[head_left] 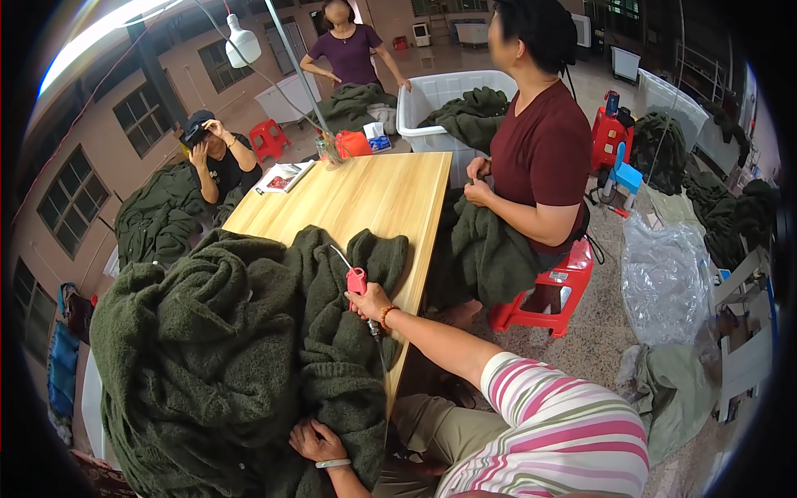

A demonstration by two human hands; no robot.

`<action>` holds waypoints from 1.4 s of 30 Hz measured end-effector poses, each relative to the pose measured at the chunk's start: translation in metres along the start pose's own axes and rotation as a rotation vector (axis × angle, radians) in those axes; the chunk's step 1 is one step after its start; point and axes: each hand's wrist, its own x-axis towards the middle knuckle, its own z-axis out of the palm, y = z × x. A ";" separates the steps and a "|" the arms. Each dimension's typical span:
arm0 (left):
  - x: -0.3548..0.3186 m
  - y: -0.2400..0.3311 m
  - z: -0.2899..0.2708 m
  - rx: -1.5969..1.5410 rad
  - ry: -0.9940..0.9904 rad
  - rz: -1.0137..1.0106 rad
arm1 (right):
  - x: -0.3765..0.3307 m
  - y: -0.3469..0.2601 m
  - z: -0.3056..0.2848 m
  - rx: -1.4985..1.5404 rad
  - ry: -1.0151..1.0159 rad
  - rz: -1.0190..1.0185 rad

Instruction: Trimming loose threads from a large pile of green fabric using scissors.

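1. The dark green, fuzzy knit garment [344, 378] lies on the pale wood-grain worktop [340, 195], centre to lower centre of the frame, against a heaped dark green knit pile [199, 332] at lower left.
2. The right hand [371, 304] grips a red plastic air gun with a thin metal nozzle [356, 280] over it; the left hand [315, 441] rests lower down, fingers bent; whether they pinch cloth, I cannot tell.
3. The step looks like blowing over the knit; the next move calls for steady aim and flattened folds.
4. Whether air flows, and where garment and pile divide, is unclear.
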 end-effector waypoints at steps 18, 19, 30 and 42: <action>0.002 -0.001 0.000 0.000 -0.002 -0.014 | -0.002 -0.003 0.001 0.027 0.017 0.017; 0.002 -0.001 0.000 -0.002 -0.001 -0.015 | -0.002 -0.003 0.001 0.038 0.015 0.015; 0.001 0.003 0.004 -0.021 0.056 -0.010 | 0.005 0.005 0.001 0.061 0.036 -0.009; 0.012 -0.001 -0.006 -0.112 0.076 -0.095 | 0.014 0.012 0.004 -0.012 0.082 -0.038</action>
